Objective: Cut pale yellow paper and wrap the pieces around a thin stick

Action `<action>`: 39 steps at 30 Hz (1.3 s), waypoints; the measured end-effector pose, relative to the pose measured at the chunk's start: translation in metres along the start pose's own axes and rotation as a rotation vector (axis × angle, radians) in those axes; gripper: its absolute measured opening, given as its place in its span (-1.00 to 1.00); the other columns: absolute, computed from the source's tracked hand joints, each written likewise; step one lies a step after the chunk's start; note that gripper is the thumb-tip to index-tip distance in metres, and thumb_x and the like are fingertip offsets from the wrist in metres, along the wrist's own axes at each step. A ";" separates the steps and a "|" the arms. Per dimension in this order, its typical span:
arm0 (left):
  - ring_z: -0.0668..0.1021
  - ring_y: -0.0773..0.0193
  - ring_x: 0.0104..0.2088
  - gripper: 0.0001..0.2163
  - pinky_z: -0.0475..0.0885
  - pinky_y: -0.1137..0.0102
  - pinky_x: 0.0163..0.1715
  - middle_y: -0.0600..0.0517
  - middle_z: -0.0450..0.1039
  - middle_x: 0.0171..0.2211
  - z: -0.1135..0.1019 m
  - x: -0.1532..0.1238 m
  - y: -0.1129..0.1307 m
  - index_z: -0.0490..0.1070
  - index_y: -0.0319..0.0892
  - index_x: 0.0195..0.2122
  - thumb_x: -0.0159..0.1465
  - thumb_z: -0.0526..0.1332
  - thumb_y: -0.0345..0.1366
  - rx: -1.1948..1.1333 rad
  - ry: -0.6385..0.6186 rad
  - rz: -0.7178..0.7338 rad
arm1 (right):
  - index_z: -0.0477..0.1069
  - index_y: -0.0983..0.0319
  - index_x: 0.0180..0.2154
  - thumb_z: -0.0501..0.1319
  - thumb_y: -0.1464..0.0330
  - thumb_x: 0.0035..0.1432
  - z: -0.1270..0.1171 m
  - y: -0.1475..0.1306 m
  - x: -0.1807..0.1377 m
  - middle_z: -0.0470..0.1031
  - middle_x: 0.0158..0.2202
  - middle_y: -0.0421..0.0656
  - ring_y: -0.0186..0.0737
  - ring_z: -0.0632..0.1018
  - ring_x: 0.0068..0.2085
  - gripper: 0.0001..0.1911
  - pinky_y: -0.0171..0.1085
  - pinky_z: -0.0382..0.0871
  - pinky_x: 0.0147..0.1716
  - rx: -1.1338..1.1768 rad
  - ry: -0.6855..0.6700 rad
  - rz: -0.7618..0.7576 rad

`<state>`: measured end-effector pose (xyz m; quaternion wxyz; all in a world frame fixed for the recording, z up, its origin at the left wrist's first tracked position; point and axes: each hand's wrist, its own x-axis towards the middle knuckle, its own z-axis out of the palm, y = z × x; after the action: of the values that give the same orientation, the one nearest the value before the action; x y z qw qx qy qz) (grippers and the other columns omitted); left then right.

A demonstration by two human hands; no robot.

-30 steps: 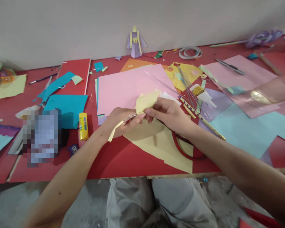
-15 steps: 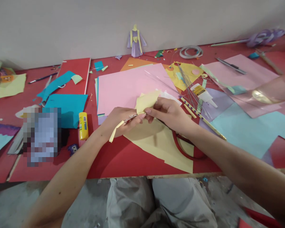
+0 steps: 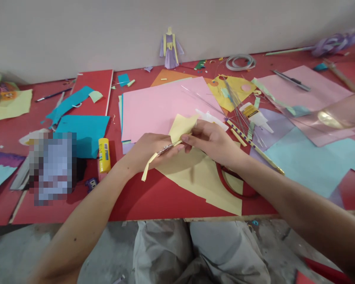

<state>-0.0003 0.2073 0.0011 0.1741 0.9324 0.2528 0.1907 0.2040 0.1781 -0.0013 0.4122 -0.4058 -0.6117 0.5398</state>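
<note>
Both hands meet in front of me over the table, around a pale yellow piece of paper (image 3: 182, 125) that stands up between the fingers. My right hand (image 3: 214, 138) is closed on the paper's lower edge, with the thumb pressed on it. My left hand (image 3: 154, 148) is closed at the same edge from the other side. Across its fingers lies a wrinkled, silvery strip (image 3: 165, 149), and a narrow yellow paper strip (image 3: 148, 167) hangs down from its end. Under the hands lies a yellow paper sheet (image 3: 204, 177), and red-handled scissors (image 3: 225, 183) rest on it, partly hidden by my right forearm.
Pink paper (image 3: 162, 106) lies behind the hands. A yellow glue stick (image 3: 104, 156) stands at left, near blue paper (image 3: 83, 134). To the right are a glue bottle (image 3: 256, 116), a dotted pencil (image 3: 254, 146) and a craft knife (image 3: 292, 80). A paper dress figure (image 3: 170, 49) leans on the wall.
The yellow paper has tilted slightly between my fingers. The hanging strip's end has shifted a little right and down. Both hands keep their hold.
</note>
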 end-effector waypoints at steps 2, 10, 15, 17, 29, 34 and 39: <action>0.55 0.33 -0.43 -0.65 0.32 0.48 -0.44 0.04 0.54 -0.42 0.000 0.000 0.001 0.53 -0.16 -0.27 0.44 0.01 -0.13 -0.014 0.002 -0.008 | 0.43 0.25 -0.39 0.31 0.13 0.16 0.000 0.000 0.000 0.51 -0.46 -0.21 -0.33 0.55 -0.42 -0.70 -0.35 0.47 -0.38 -0.025 -0.002 -0.002; 0.54 0.37 -0.51 -0.59 0.34 0.48 -0.47 0.10 0.53 -0.52 0.002 -0.001 0.000 0.48 -0.17 -0.47 0.42 0.04 -0.08 -0.078 0.087 -0.099 | 0.45 0.25 -0.42 0.31 0.08 0.14 0.001 -0.001 0.000 0.53 -0.49 -0.21 -0.33 0.54 -0.44 -0.65 -0.34 0.48 -0.41 0.008 0.018 -0.011; 0.55 0.37 -0.50 -0.64 0.34 0.49 -0.47 0.10 0.54 -0.51 0.003 -0.001 -0.002 0.49 -0.18 -0.43 0.42 0.07 -0.13 -0.103 0.096 -0.081 | 0.45 0.25 -0.43 0.31 0.09 0.14 0.001 -0.001 0.001 0.52 -0.50 -0.20 -0.33 0.54 -0.45 -0.65 -0.33 0.48 -0.41 -0.003 0.018 -0.016; 0.56 0.37 -0.50 -0.64 0.34 0.49 -0.48 0.10 0.53 -0.51 0.004 -0.001 -0.002 0.49 -0.19 -0.43 0.42 0.07 -0.14 -0.101 0.099 -0.061 | 0.46 0.25 -0.42 0.30 0.09 0.15 0.001 -0.001 0.001 0.53 -0.50 -0.20 -0.33 0.55 -0.44 -0.65 -0.33 0.48 -0.41 -0.008 0.013 -0.025; 0.57 0.36 -0.46 -0.60 0.35 0.47 -0.46 0.08 0.54 -0.49 0.000 0.000 -0.001 0.47 -0.17 -0.41 0.45 -0.02 -0.12 -0.054 0.074 0.008 | 0.45 0.24 -0.46 0.30 0.09 0.15 0.001 0.000 0.000 0.55 -0.50 -0.20 -0.32 0.56 -0.45 -0.65 -0.32 0.48 -0.41 -0.009 0.012 -0.031; 0.56 0.36 -0.47 -0.61 0.35 0.46 -0.47 0.09 0.53 -0.50 -0.001 -0.001 0.001 0.48 -0.16 -0.40 0.45 -0.01 -0.13 -0.084 0.101 0.004 | 0.43 0.24 -0.48 0.31 0.08 0.13 0.001 0.000 -0.002 0.57 -0.49 -0.18 -0.32 0.57 -0.45 -0.63 -0.31 0.48 -0.40 -0.009 0.019 -0.025; 0.53 0.37 -0.49 -0.66 0.32 0.46 -0.48 0.10 0.51 -0.50 -0.002 -0.001 0.001 0.48 -0.15 -0.37 0.45 0.00 -0.19 -0.077 0.112 0.049 | 0.45 0.26 -0.46 0.32 0.08 0.13 0.001 -0.001 -0.002 0.57 -0.48 -0.17 -0.33 0.56 -0.45 -0.63 -0.32 0.48 -0.41 0.015 0.017 -0.015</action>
<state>-0.0016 0.2060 0.0031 0.1906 0.9189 0.2316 0.2562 0.2034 0.1756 -0.0008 0.4246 -0.4027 -0.6069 0.5378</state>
